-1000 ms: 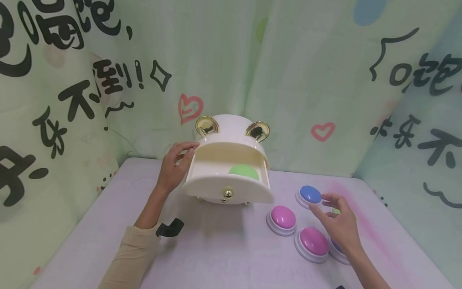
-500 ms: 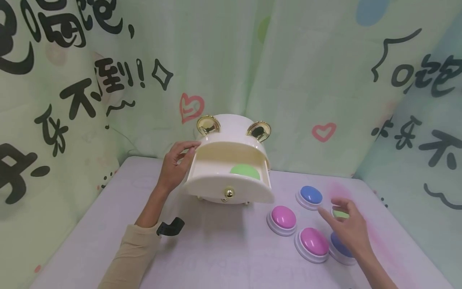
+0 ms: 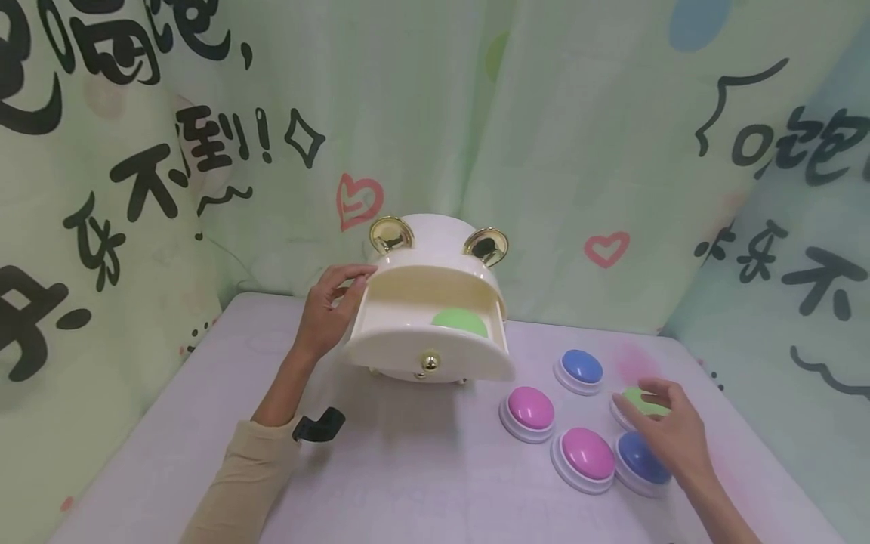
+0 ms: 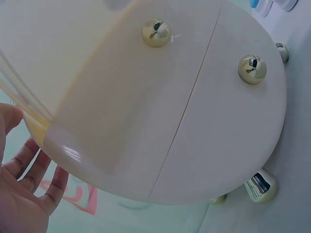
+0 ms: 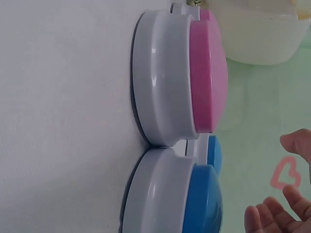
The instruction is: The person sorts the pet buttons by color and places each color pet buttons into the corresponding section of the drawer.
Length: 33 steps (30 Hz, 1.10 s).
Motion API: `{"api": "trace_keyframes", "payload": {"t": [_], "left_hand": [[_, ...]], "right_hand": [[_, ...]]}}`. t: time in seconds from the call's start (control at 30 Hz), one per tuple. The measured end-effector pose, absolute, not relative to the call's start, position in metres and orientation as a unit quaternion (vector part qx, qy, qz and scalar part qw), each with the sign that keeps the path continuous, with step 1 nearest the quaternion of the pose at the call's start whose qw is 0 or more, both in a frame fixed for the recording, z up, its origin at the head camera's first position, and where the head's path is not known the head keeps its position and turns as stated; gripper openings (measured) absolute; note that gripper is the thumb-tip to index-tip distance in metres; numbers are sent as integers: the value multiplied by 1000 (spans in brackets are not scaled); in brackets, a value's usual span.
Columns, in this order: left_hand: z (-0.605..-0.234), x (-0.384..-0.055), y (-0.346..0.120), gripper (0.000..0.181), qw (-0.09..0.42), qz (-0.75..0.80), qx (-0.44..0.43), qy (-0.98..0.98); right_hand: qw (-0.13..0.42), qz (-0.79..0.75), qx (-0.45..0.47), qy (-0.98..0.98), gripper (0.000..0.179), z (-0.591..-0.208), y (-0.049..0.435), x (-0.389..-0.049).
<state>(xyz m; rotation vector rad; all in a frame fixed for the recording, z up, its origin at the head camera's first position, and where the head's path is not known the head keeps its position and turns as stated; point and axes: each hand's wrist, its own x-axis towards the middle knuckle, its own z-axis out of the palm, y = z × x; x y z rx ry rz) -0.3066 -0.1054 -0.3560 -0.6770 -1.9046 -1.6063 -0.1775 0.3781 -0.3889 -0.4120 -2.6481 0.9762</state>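
A glossy white, rounded box point(image 3: 442, 234) with gold-ringed eyes stands at the table's back, its upper drawer point(image 3: 428, 351) pulled out. In that drawer lies something pale green and domed point(image 3: 461, 321). My left hand point(image 3: 326, 310) rests against the box's left side; the left wrist view has its thumb at the front edge and relaxed fingers point(image 4: 34, 167) along the curved side. Above a green push button point(image 3: 646, 400) with a white base hovers my right hand point(image 3: 673, 427), thumb and fingers apart, partly covering it. In the right wrist view its fingers point(image 5: 274, 211) hold nothing.
Around the right hand sit a blue button point(image 3: 581, 366), a nearer blue button point(image 3: 642, 459), a pink button point(image 3: 530, 408) and a second pink button point(image 3: 587, 455). A green printed curtain point(image 3: 544, 151) hangs behind the pale table point(image 3: 408, 483).
My right hand has moved away from the far blue button, rightward and slightly nearer, to over the green button. The left hand has stayed at the box's side.
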Motion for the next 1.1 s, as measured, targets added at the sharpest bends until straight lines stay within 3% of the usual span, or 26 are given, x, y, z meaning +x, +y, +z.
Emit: {"api": "trace_keyframes", "payload": {"t": [0.4,1.1], "left_hand": [[-357,-308,-100,24,268,-601,-260,-707],[-357,-308,-106,24,281,-598,-264,-703]], "right_hand": [[118,319,-155,-928,77,-387,398,-172],[50,277,-147,-948,92,-394,428,-193]]}}
